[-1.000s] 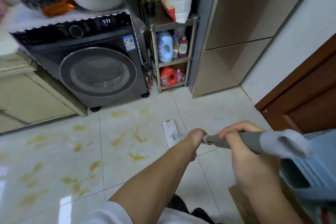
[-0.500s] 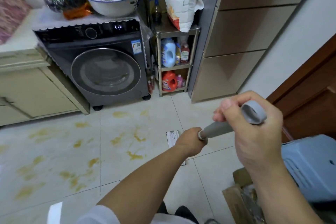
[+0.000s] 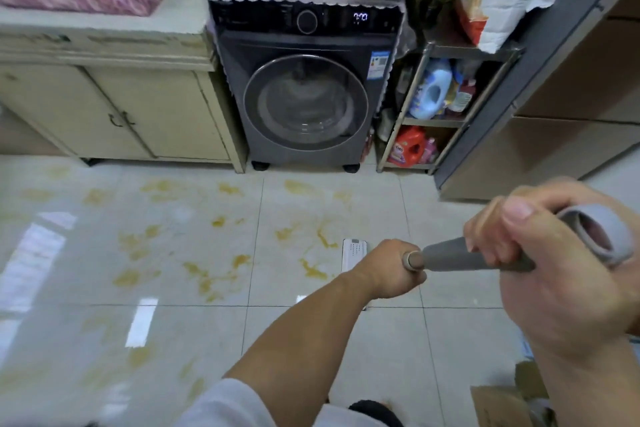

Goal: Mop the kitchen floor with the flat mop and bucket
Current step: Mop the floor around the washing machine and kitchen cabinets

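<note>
Both hands grip the flat mop: the right hand (image 3: pixel 568 274) curls round the grey handle (image 3: pixel 460 258) near its looped end, the left hand (image 3: pixel 389 270) wraps the pole further down. The white mop head (image 3: pixel 354 253) lies flat on the tiled floor (image 3: pixel 173 322) beside yellow stains (image 3: pixel 313 270), in front of the washing machine (image 3: pixel 304 94)

Both hands grip the mop handle (image 3: pixel 460 258): left hand (image 3: pixel 391 270) lower, right hand (image 3: pixel 554 274) near its top. The mop head (image 3: pixel 354 253), apparently flat, lies on the stained floor (image 3: pixel 173 253) before the washing machine (image 3: pixel 304 90).
</note>
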`<state>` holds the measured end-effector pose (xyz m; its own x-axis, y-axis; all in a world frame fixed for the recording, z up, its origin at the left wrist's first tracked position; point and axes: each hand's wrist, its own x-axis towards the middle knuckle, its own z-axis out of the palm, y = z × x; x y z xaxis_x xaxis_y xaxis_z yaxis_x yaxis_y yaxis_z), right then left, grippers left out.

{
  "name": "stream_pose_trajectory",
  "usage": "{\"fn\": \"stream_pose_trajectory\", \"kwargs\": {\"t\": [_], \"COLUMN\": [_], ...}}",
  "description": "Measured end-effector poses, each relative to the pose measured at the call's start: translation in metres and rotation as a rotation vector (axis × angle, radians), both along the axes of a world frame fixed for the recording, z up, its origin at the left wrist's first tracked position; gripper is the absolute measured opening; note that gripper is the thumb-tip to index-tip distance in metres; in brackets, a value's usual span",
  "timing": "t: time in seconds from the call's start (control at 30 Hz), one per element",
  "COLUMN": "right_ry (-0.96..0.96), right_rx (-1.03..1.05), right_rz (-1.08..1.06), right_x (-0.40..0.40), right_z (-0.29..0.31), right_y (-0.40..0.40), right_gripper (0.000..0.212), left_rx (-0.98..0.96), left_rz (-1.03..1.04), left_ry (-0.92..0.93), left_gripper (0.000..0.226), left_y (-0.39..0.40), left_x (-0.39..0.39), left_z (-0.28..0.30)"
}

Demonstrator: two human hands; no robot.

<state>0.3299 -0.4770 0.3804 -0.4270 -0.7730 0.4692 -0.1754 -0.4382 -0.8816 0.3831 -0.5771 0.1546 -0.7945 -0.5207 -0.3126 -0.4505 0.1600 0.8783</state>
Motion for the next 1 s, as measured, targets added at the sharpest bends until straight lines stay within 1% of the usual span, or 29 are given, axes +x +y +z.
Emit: {"fn": "stream_pose_trajectory", "kwargs": {"t": [0.17,0.27,0.37,0.47,0.53,0.6,0.67,0.73,0.83,0.9,1.0], "right_ry": [-0.146,-0.171,-0.175,-0.244,-0.338,-0.379,-0.371,-0.350,-0.325,-0.303,-0.312], "right_rx": [-0.013,-0.010,0.001,0.047,0.079,0.117,0.134,0.140,0.167,0.203,0.227], "right_rz": [0.080,0.160,0.181,0.122,0.033,-0.048,-0.071,-0.049,-0.026,-0.027,-0.034], "right_x": [0.048,0.084,0.099,0.089,0.078,0.069,0.069,0.070,0.061,0.048,0.005], "right_z": [-0.010,-0.026,-0.036,-0.046,-0.053,-0.059,-0.061,-0.065,-0.068,-0.071,-0.075], "right_y": [-0.026,-0.040,-0.057,-0.069,-0.074,-0.076,-0.075,-0.068,-0.054,-0.047,-0.037], "right_gripper": [0.027,0.027,0.028,0.030,0.035,0.037,0.032,0.027,0.028,0.032,0.033], "left_rx": [-0.123,-0.155,-0.158,-0.119,-0.093,-0.059,-0.032,-0.025,-0.079,-0.120,-0.116], "left_rz": [0.030,0.091,0.151,0.156,0.159,0.187,0.238,0.264,0.297,0.368,0.443], "left_ry": [-0.098,-0.142,-0.145,-0.198,-0.234,-0.225,-0.201,-0.208,-0.295,-0.368,-0.416], "left_gripper": [0.022,0.018,0.018,0.018,0.014,0.013,0.014,0.012,0.012,0.013,0.013], "left_y": [-0.043,-0.062,-0.074,-0.088,-0.094,-0.095,-0.092,-0.088,-0.076,-0.065,-0.049], "left_x": [0.093,0.147,0.174,0.175,0.167,0.156,0.152,0.154,0.149,0.136,0.093], "left_z": [0.005,-0.002,-0.010,-0.016,-0.021,-0.029,-0.037,-0.046,-0.054,-0.058,-0.059]}}
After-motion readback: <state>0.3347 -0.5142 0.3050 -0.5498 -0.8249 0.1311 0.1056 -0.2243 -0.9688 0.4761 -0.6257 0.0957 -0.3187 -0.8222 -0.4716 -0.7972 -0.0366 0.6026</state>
